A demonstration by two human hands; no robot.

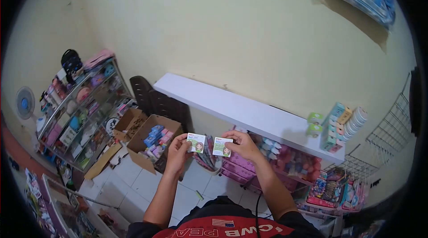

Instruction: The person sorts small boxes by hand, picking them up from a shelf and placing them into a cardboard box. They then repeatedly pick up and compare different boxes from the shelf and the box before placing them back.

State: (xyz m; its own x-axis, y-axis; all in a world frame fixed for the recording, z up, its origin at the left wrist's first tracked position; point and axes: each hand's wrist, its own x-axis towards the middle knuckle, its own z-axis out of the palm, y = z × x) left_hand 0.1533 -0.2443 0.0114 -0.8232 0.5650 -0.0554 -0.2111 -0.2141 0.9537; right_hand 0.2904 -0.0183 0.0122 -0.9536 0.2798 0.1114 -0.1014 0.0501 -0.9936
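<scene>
My left hand (179,145) grips a small white-and-green box (196,143) with a cartoon girl printed on it. A matching small box (221,146) is pinched in my right hand (242,144). Both boxes are held up side by side with a narrow gap between them, printed faces toward me. Behind and above them runs a white wall shelf (236,108). At its right end stand two similar green boxes (314,124), one in front of the other.
Beside the green boxes are stacked cartons (335,126) and a stack of white round containers (355,124). An open cardboard box (154,137) of packages sits on the floor at left, near a glass display case (84,108). Pink drawers (238,166) stand below the shelf.
</scene>
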